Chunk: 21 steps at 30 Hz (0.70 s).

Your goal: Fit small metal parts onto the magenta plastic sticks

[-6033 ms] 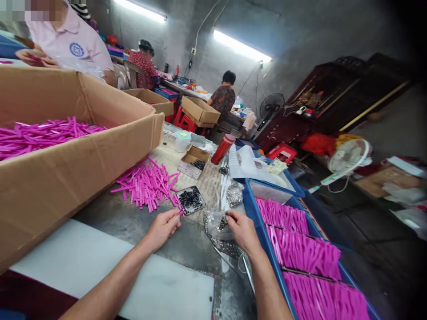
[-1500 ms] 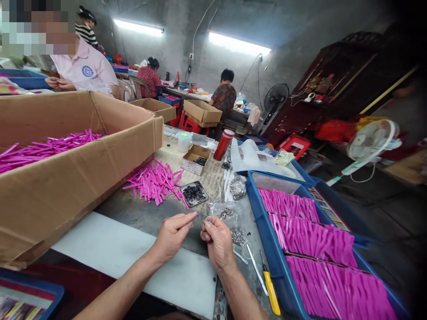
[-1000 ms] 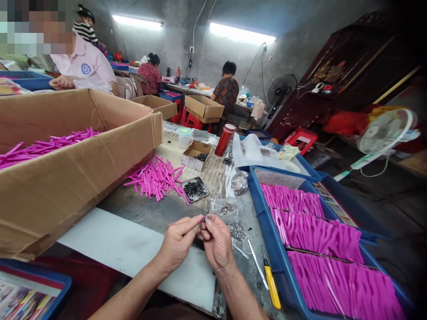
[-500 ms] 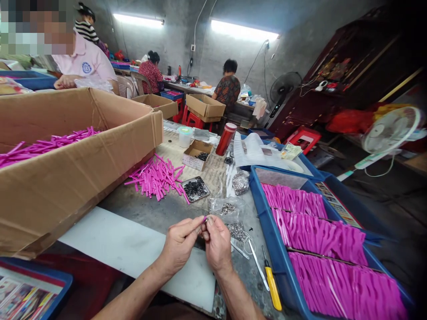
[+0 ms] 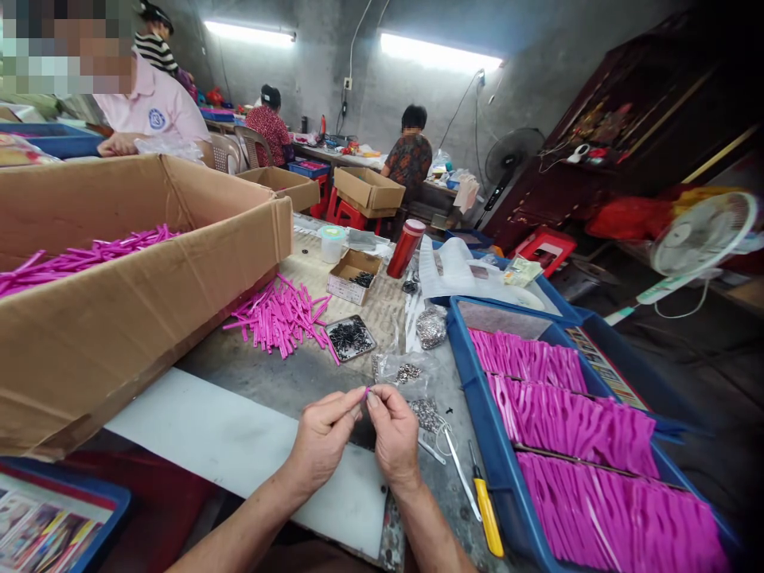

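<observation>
My left hand point(image 5: 322, 438) and my right hand point(image 5: 395, 438) meet over the table, fingertips pinched around a magenta plastic strip point(image 5: 366, 392). Only a small end of the strip shows; fingers hide the rest. Just beyond them lie a plastic bag of small metal rings point(image 5: 409, 372) and another heap of small metal parts point(image 5: 425, 414). A square tray of black pins point(image 5: 350, 339) sits farther off, beside a pile of loose magenta strips point(image 5: 279, 318). To the right, a blue crate point(image 5: 477, 414) holds rows of flat magenta pieces point(image 5: 614, 493).
A large cardboard box point(image 5: 179, 294) with magenta strips stands left. A yellow-handled screwdriver point(image 5: 488, 517) and metal tweezers point(image 5: 461, 473) lie right of my hands. Behind are a small carton point(image 5: 346, 288), a red flask point(image 5: 406, 248) and a co-worker in a pink shirt point(image 5: 158, 107).
My right hand has shifted slightly to the right, and its fingers have moved a little on the strip. My left hand stays almost in place.
</observation>
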Motion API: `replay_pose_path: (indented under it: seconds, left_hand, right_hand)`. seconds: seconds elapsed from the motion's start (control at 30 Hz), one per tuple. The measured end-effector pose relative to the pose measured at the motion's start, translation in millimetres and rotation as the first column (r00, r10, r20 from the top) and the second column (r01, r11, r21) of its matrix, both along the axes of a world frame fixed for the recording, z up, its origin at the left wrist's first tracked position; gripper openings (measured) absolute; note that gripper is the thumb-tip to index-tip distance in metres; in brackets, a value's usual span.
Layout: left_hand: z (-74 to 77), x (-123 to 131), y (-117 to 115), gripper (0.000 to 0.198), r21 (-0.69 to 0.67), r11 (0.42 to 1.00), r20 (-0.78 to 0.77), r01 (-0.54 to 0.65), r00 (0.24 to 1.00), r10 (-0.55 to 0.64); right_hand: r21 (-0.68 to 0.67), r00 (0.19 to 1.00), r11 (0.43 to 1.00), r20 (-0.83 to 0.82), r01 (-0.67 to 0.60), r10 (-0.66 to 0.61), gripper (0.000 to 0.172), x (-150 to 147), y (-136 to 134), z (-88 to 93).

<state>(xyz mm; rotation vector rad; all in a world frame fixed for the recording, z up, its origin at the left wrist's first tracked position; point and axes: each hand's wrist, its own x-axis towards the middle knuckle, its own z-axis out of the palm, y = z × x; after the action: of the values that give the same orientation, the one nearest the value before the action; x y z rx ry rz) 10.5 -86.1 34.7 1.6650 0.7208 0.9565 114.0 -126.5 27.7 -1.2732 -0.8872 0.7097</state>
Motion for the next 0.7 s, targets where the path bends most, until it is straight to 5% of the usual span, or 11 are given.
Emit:
replay_pose_path:
  seconds: [0.7]
  left_hand:
    - [3.0,1.9,-5.3,0.027,-0.086,0.996,0.062,-0.025,0.998,0.03]
  right_hand:
    - [0.029,0.998,0.999,-0.061,0.032,-0.03,0.01,-0.9,-0.4,2.9]
